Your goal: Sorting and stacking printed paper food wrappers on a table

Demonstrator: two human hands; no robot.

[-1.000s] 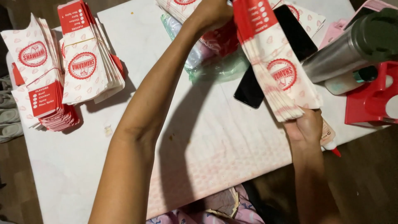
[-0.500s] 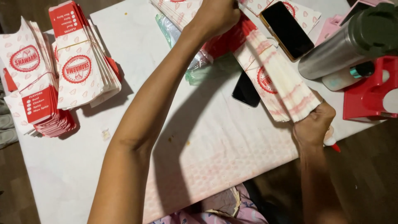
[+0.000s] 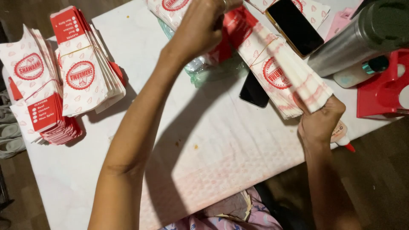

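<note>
1. Two hands share one bundle of red-and-white paper sleeves [image 3: 281,72] in the head view, the only view. It runs from the top centre of the frame down to the right of centre, with a rubber band [image 3: 264,53] across its middle.
2. The right hand [image 3: 317,123] clamps the lower end, fingers curled shut around the fanned edges. The left hand [image 3: 202,27], at the top centre, is closed over the upper, red end; how tightly its fingertips pinch there I cannot tell.
3. To do this well, I judge both ends should be squeezed flat and squared so the sleeves line up before the band is trusted; the lower edges look splayed.
4. A smartphone [image 3: 294,25] lies on the bundle's upper right and a second dark phone [image 3: 253,91] sits just beside its underside; either could slide if the bundle is twisted.
5. Two banded stacks [image 3: 81,76] lie at the upper left on the white table [image 3: 204,149], well apart.
6. A steel flask [image 3: 353,38], a red plastic holder [image 3: 379,93] and a glue bottle [image 3: 343,136] crowd the right edge, near the right hand.
</note>
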